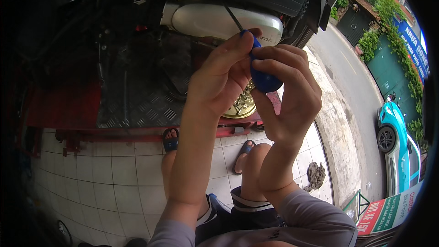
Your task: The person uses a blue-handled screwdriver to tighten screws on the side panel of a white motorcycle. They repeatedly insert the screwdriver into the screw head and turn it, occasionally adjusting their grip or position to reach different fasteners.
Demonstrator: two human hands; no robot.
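Left hand (218, 75) and right hand (295, 80) both clamped on blue-handled, dark-shafted screwdriver (266, 81), round gold dish (238, 115) near red metal platform (59, 108) front edge

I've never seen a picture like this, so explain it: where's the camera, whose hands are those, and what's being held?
There's no robot here: one fisheye camera on a person's head looks down, bending straight edges. The bare left hand and right hand belong to that person. Both hold a blue-handled tool with a thin dark shaft, like a screwdriver, before a rounded silver cover; I can't tell what the tip touches. Lower down, a round golden dish of small metal parts sits on a red platform.
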